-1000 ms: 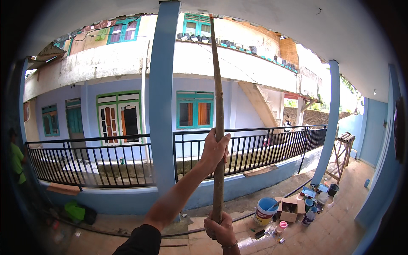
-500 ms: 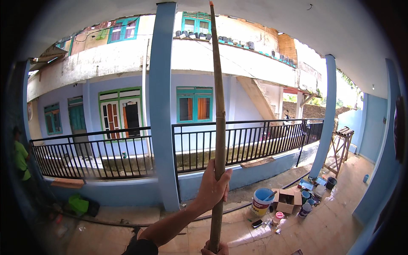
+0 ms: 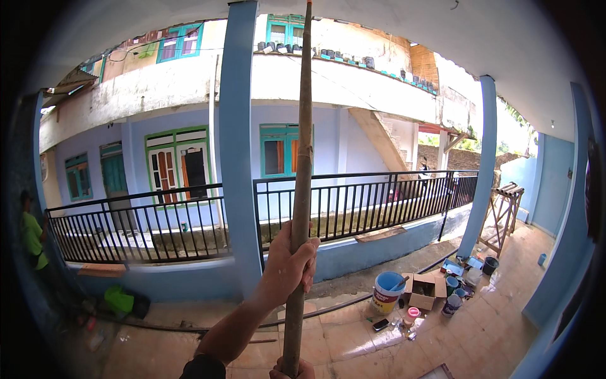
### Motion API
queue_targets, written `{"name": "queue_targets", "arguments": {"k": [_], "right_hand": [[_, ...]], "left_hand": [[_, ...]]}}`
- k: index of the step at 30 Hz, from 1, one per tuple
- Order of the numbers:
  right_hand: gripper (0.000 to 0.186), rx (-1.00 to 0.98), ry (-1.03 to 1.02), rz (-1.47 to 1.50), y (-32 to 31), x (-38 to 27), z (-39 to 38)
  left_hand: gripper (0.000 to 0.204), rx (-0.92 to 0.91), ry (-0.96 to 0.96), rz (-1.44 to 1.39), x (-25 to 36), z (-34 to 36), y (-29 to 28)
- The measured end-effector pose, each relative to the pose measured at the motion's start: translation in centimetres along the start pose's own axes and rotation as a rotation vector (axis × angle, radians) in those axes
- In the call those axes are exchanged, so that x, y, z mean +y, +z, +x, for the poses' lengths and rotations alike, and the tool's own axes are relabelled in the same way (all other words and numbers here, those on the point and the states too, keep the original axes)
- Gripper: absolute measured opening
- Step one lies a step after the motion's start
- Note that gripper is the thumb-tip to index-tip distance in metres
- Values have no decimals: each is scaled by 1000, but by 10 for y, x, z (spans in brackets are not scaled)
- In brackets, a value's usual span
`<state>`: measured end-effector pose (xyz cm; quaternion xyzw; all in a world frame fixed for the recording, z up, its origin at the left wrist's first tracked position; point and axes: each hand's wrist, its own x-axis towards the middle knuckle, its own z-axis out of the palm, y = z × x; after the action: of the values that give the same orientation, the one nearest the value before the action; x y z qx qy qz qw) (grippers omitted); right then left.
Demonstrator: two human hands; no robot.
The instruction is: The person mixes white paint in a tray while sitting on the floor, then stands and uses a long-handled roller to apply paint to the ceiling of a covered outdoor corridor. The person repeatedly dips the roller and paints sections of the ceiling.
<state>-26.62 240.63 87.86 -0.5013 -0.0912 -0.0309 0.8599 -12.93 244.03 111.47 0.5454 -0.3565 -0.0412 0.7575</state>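
Note:
A long bamboo pole (image 3: 303, 151) stands nearly upright in front of me, its thin tip reaching the top of the view near the white ceiling (image 3: 391, 16). My left hand (image 3: 289, 265) is wrapped round its middle, thumb across the front, the arm coming up from the lower edge in a dark sleeve. Lower down, my right hand (image 3: 305, 370) grips the thick bottom part of the pole; only its upper side shows at the lower edge. Whatever the tip carries is too small to make out.
Blue pillars (image 3: 237, 158) and a black railing (image 3: 353, 205) border the tiled floor. Toward the right stand a paint bucket (image 3: 386, 297), a cardboard box (image 3: 424, 289), a phone (image 3: 380, 324), several cans and a wooden trestle (image 3: 502, 218). Another person (image 3: 33, 234) is at far left.
The pole and both hands have shifted a little to the left in the view, and the left hand sits slightly higher. Both hands keep their grip.

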Motion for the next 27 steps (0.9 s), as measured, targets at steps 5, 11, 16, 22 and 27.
{"name": "queue_targets", "arguments": {"k": [5, 11, 16, 22, 27], "right_hand": [[18, -42, -126, 47, 1, -33, 97], [17, -52, -132, 42, -6, -73, 209], [18, -78, -126, 54, -31, -62, 228], [18, -67, -123, 3, -54, -11, 163], [19, 47, -85, -142, -66, 26, 65]], "left_hand": [[35, -25, 52, 13, -4, 92, -33], [26, -4, 63, 58, -19, 205, -74], [27, -3, 69, 88, -43, 221, -81], [27, -21, 44, 133, -68, 144, -56], [24, -21, 4, 110, -70, 51, -7]]}}
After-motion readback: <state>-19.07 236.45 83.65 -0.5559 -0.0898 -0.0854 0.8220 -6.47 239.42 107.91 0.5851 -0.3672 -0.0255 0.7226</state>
